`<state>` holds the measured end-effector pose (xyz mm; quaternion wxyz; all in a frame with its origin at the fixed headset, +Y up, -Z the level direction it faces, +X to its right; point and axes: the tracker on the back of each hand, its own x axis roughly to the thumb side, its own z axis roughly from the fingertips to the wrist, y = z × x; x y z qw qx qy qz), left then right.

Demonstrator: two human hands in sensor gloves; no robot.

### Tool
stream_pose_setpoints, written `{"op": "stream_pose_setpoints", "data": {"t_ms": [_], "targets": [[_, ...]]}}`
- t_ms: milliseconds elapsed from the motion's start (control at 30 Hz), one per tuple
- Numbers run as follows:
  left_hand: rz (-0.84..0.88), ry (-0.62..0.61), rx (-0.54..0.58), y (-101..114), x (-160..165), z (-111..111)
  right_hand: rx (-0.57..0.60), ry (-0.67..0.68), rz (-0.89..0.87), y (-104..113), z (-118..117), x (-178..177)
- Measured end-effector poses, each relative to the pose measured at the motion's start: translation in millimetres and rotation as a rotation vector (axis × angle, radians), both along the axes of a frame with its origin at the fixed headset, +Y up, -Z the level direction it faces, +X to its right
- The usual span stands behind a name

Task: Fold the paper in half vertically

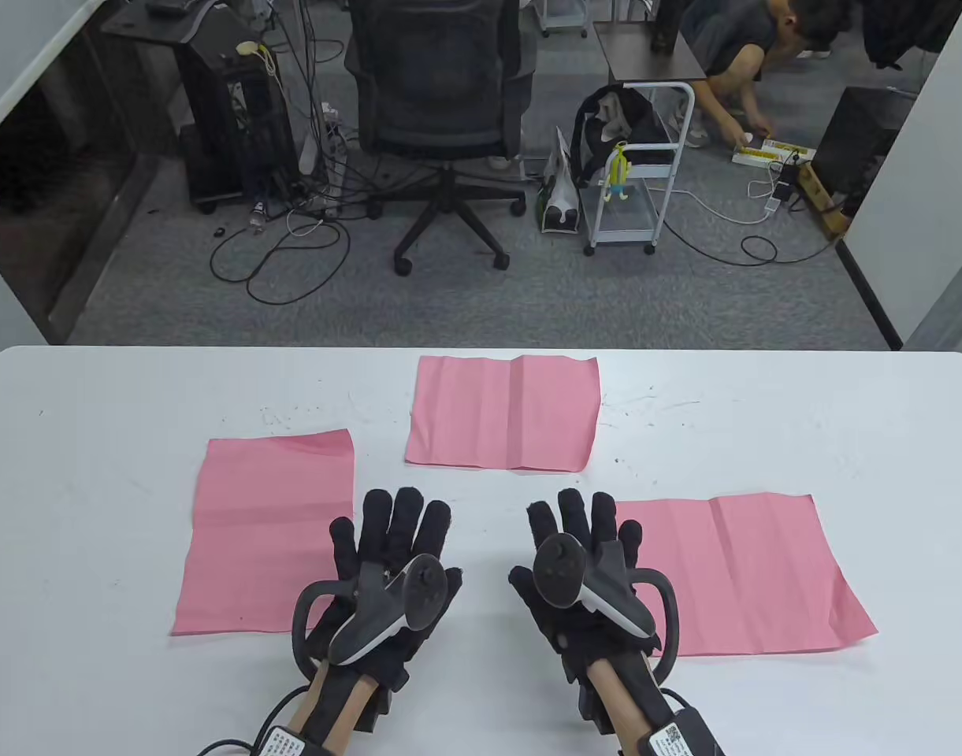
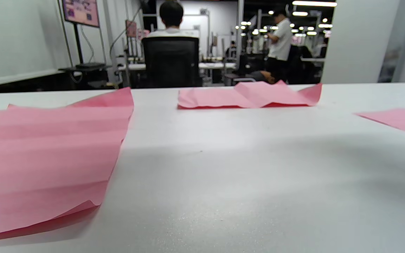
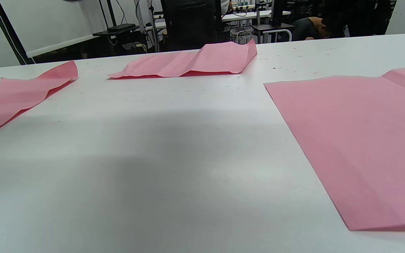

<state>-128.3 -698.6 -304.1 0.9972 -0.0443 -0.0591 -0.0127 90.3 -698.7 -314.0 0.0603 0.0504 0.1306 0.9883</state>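
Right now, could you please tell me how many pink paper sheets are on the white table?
3: left pink paper sheet beside the left hand, far pink sheet centred, right pink sheet beside the right hand. None seem hidden.

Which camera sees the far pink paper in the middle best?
The table view: the middle paper shows whole from above, creases included. The left wrist view and right wrist view see it low and edge-on, showing only its rumpled ridges.

No text can be read: the small white labels [image 1: 280, 742] on the wrist cables at the near edge carry print and a code too tiny to read.
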Motion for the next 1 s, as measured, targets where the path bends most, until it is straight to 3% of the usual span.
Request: {"op": "stream_pose_setpoints", "data": {"t_ms": [733,1000], "targets": [[-0.005,0.006,-0.033,-6,-1,-4,-0.075,-0.044,-0.003,-21,-15,13],[0.004,0.002,-0.065,-9,-1,-7,-0.121,-0.118,-0.073,-24,-25,49]]}}
